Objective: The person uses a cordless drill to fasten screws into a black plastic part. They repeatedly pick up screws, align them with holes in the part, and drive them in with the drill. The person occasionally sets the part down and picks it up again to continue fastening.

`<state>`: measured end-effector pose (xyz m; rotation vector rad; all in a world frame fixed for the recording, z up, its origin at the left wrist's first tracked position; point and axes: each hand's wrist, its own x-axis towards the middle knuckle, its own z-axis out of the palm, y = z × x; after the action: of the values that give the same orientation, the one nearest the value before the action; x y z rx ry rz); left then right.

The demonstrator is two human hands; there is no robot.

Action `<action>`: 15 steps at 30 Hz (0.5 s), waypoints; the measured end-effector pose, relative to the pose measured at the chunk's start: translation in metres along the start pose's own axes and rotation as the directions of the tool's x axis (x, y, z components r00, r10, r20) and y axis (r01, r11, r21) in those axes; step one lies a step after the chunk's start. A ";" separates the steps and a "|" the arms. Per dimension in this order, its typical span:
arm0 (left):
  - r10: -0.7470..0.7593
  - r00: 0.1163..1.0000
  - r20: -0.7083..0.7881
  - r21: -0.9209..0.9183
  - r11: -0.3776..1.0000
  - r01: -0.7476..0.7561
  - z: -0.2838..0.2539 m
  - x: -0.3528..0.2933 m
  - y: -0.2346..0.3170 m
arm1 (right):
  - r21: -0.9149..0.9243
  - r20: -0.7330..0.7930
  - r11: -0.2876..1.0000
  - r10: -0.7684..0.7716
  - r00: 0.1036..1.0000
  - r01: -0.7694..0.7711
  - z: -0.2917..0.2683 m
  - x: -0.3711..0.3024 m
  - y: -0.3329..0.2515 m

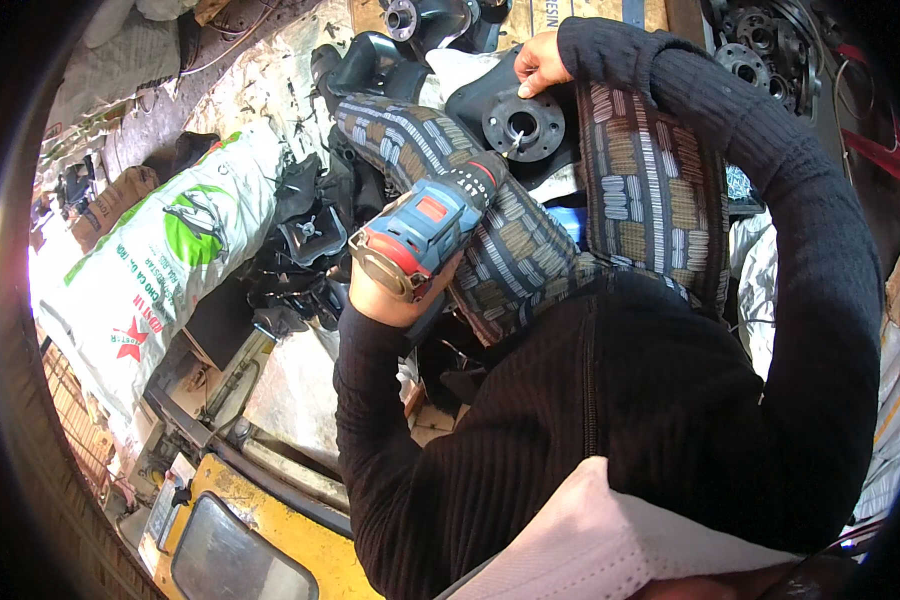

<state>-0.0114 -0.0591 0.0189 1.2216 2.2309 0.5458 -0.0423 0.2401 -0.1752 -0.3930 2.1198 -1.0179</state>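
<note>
Head view: blue-and-red drill (425, 225) aimed at a round black flange (545, 140), so I'll place everything off that flange.
Flange: sitting on a curved black shell (470, 102), patterned trousers (650, 190) on both sides of it.
Left hand (378, 303): below and left of the flange, wrapped snugly around the drill's grip. Can't see the trigger finger.
Right hand (542, 65): just above the flange, thumb on its top edge, fingers bent. Can't tell how tightly it's pinching.
Drill bit (516, 144): tip's by the flange's middle hole; can't tell if it's touching.
Drilling tips: imo line the bit up dead straight, squeeze gently, and mind that thumb. I'd brace the shell against the thighs so nothing twists.
Materials: flange looks like dull metal, a flat ring with small holes around a raised collar. Shell's smooth and shiny, maybe plastic. Ribbed knit sweater (670, 360) below the flange.
Clutter: crinkly white-and-green sack (195, 225) well left of the flange, dark metal hubs (745, 65) off to its upper right.
</note>
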 end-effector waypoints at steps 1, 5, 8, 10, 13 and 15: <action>-0.010 1.000 -0.004 -0.012 1.000 0.009 0.000 0.001 0.000 | 0.007 0.014 1.000 -0.003 1.000 0.003 -0.001 0.001 0.002; 0.036 0.999 0.025 0.046 0.998 -0.038 -0.004 0.009 -0.002 | 0.166 -0.057 0.975 0.160 0.985 -0.149 -0.006 -0.001 0.008; 0.044 0.999 0.020 0.020 0.999 -0.044 -0.008 0.015 -0.002 | 0.160 -0.256 0.982 0.137 0.957 -0.098 0.003 -0.025 0.002; -0.019 1.000 0.007 -0.016 1.000 0.019 -0.010 0.020 -0.001 | 0.143 -0.385 0.982 0.167 0.908 -0.120 0.017 -0.049 -0.010; 0.027 0.999 -0.038 0.050 0.998 -0.025 -0.011 0.032 -0.003 | 0.245 -0.560 0.955 0.280 0.780 -0.167 0.062 -0.079 -0.037; 0.079 0.997 -0.025 0.118 0.990 -0.075 -0.013 0.041 -0.004 | 0.309 -0.571 0.915 0.397 0.719 -0.259 0.080 -0.082 -0.049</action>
<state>-0.0410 -0.0272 0.0162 1.3721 2.2756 0.4708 0.0701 0.2107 -0.1302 0.5025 2.4901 -1.2495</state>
